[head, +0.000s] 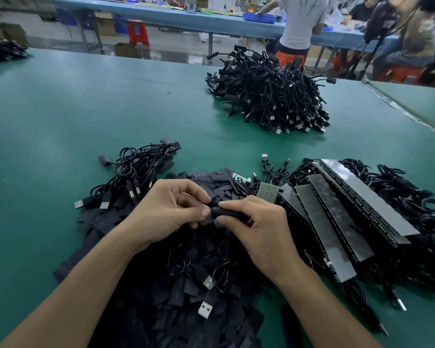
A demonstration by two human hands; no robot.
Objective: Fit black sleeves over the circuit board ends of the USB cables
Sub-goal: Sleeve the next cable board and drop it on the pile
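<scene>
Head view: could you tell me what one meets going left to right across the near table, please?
Loose USB cables → left hand → black sleeve → right hand → taped circuit board strips → coiled cables.

Workshop beyond a green table (86, 101)
Long blue bench (161, 20) spans the back; 1 red stool (138, 33) and a cardboard box (126, 49) beneath, on a seemingly glossy floor (176, 46).

1 view: head-worn | faces forward-down | near, over green table (60, 109)
</scene>
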